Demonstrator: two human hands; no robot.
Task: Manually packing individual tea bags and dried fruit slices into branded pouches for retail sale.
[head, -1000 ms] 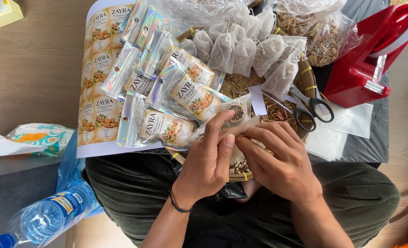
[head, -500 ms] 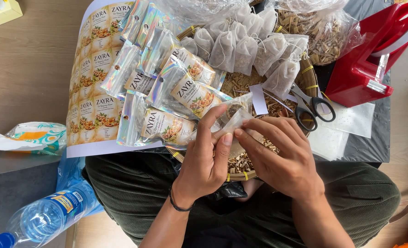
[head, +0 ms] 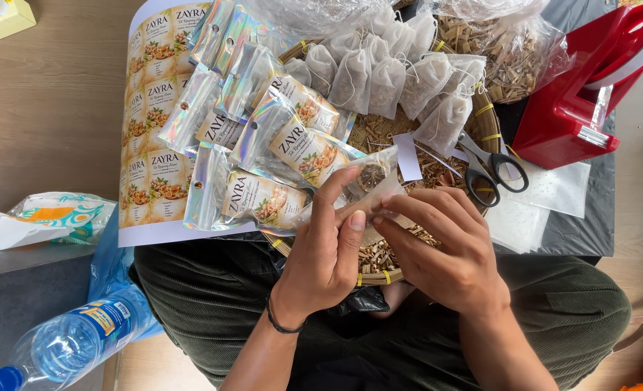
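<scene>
My left hand (head: 321, 253) and my right hand (head: 448, 246) meet over a woven tray (head: 489, 116) of dried herbs in my lap. Both pinch a small clear plastic sachet (head: 368, 181) with a filled mesh tea bag inside; the thumbs and fingertips press along its lower edge. Just left of the hands lie several shiny labelled sachets (head: 278, 145). Several filled white mesh tea bags (head: 379, 72) are heaped at the far side of the tray. Black-handled scissors (head: 484, 170) rest on the tray right of the sachet.
A sheet of printed labels (head: 155, 130) lies at the left. A red tape dispenser (head: 589, 87) stands at the right on a dark mat, beside white paper pieces (head: 546, 195). A bag of dried herbs (head: 509, 51) sits behind. A water bottle (head: 68, 340) lies at lower left.
My hands lifted the clear sachet slightly and shifted their pinch along its edge. The camera view moved a little; nothing else moved.
</scene>
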